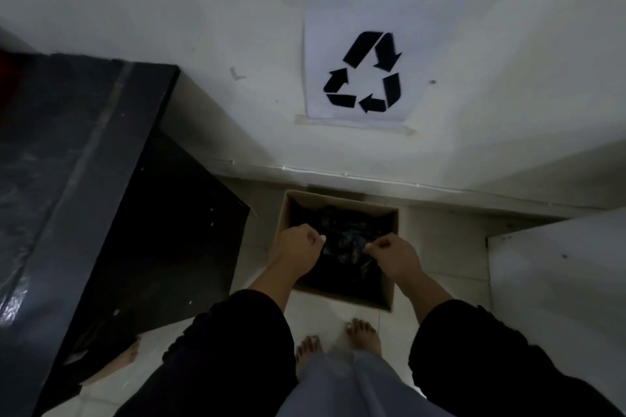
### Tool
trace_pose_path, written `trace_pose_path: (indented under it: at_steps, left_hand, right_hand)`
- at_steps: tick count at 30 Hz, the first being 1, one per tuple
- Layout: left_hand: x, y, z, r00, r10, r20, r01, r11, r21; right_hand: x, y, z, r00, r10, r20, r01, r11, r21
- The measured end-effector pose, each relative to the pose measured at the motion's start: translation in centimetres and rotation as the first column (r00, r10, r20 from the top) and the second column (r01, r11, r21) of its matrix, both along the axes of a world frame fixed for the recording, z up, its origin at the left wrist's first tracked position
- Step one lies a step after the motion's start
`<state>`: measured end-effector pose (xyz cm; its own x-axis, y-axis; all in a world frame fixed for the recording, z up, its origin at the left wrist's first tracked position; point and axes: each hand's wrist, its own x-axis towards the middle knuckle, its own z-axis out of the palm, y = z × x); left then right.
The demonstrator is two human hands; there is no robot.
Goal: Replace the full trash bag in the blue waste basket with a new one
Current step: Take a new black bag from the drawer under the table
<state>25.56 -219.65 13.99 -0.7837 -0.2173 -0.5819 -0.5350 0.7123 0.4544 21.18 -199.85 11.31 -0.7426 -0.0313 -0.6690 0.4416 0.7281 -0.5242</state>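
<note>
An open cardboard box (389, 294) stands on the floor against the wall, and a crumpled black trash bag (345, 240) lies inside it. My left hand (298, 249) hovers over the box's left side with its fingers curled, pinching the black plastic at its fingertips. My right hand (394, 257) is over the box's right side and pinches the same plastic between thumb and fingers. The light is dim, so the exact hold is hard to make out. No blue waste basket is in view.
A dark cabinet or table (101, 200) fills the left side, close to the box. A white paper with a black recycling symbol (364, 73) is taped to the wall. A white panel (555, 281) stands at the right. My bare feet (338, 342) are on the tiled floor.
</note>
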Motion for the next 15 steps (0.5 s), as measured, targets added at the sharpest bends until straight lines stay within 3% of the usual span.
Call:
trace_pose_path:
  at_steps: [7, 15]
  left_hand:
    - [0.1, 3.1, 5.7, 0.967, -0.222, -0.128, 0.222, 0.975, -0.017]
    - [0.3, 8.7, 12.6, 0.829, -0.532, -0.172, 0.512, 0.846, -0.15]
  right_hand:
    - [1.5, 3.4, 7.3, 0.992, -0.07, -0.101, 0.073, 0.997, 0.023]
    - [5.6, 9.4, 14.6, 0.957, -0.219, -0.192, 0.234, 0.971, 0.054]
